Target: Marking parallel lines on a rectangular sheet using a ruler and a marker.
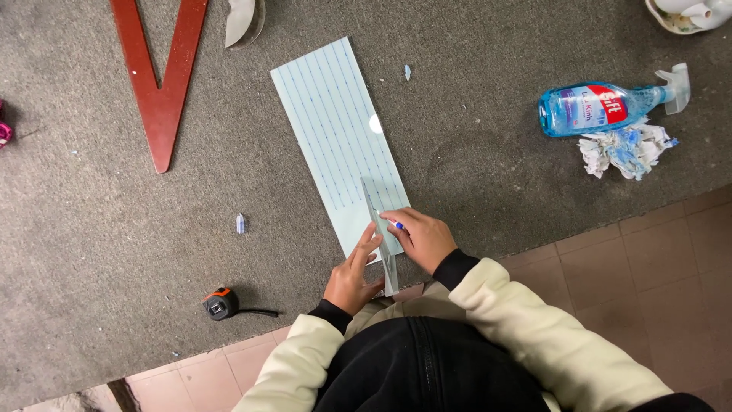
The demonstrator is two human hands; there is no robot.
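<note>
Pale-blue lined glass sheet (339,141) runs lengthwise away from both hands, its near end under the flat-fingered left hand (352,276) and the right hand (422,238) gripping a blue-tipped cutter (394,223).

One spray bottle (602,107), one tape measure (219,304) (perhaps two shards).

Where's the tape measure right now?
The tape measure lies on the grey mat, near its lower edge, to the left of the person's left hand.
</note>
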